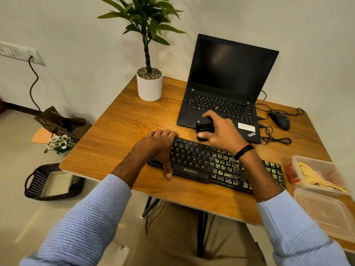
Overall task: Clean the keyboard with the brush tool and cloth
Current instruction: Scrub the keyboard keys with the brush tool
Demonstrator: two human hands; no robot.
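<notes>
**Keyboard held at left end; brush tool held above its far edge**

1. Floor, 9 o'clock of the worktop [119,127]: a dark woven basket [34,186].
2. Worktop, 11 o'clock of the keyboard [194,162]: a potted plant [149,85] in a white pot.
3. The left hand [159,148] holds the keyboard's left end. Its fingers bend over the far edge and the thumb lies against the near edge.
4. The keyboard lies at the near edge of the worktop. Left-half keys look plain black; right-half keys carry pale, speckled residue.
5. The right hand [222,133] is clamped on the black brush tool [204,127], at 12 o'clock of the keyboard, just over its far edge.
6. An open laptop [226,83], its screen dark, stands behind at 1 o'clock.
7. A mouse [279,120] sits at 2 o'clock.
8. At 3 o'clock, a clear container [307,160] holds the yellow cloth [315,176].
</notes>
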